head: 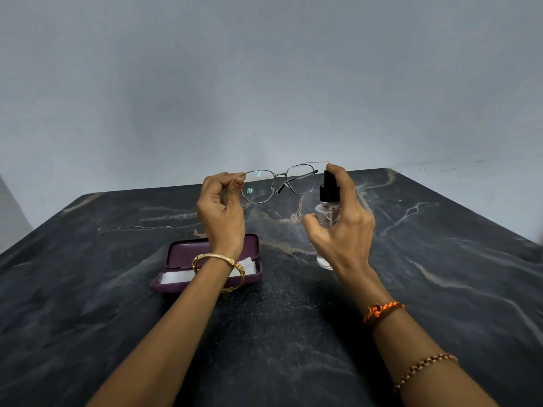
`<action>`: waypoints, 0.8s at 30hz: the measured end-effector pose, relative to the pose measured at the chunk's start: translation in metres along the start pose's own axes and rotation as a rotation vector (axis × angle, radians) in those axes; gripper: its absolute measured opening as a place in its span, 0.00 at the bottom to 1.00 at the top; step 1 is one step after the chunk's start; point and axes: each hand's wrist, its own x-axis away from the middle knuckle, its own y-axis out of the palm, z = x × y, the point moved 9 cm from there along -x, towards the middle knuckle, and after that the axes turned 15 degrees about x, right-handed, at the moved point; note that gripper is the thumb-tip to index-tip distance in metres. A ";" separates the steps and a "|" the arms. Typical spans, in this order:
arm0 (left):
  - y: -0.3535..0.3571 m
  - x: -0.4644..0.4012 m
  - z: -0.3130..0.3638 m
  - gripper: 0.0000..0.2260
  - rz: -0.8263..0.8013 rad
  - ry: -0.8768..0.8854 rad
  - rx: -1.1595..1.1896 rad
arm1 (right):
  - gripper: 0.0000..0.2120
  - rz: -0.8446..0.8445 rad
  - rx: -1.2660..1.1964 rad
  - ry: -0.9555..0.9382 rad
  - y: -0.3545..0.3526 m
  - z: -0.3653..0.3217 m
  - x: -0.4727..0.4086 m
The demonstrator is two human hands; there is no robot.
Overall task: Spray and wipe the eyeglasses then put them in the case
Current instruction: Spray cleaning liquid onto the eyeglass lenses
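Dark marble table [440, 289] under both hands, grey wall behind. Left hand [221, 211] pinched the eyeglasses [279, 183] by one far corner, held above the table. Right hand [340, 221] gripped the spray bottle [329, 207], finger on top. Risk: thin pinch, glasses could swing w/ the spray, or mist miss the lenses. Open case [211, 264] w/ cloth [176, 277] lay near-left.

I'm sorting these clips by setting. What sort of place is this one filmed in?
Probably a plain room at home, though that is uncertain: a dark marble-patterned table against a bare grey wall, holding only an open purple eyeglass case. Nothing suggests a shop or workshop.
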 end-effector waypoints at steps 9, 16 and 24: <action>-0.006 -0.002 -0.002 0.05 0.037 -0.010 -0.011 | 0.29 -0.008 0.038 0.004 0.001 0.002 0.000; -0.003 0.001 0.002 0.05 0.040 0.011 -0.025 | 0.27 0.030 0.018 0.000 -0.002 0.002 -0.001; 0.004 0.004 0.002 0.04 0.010 0.006 -0.030 | 0.26 0.095 -0.034 0.052 -0.008 0.008 -0.002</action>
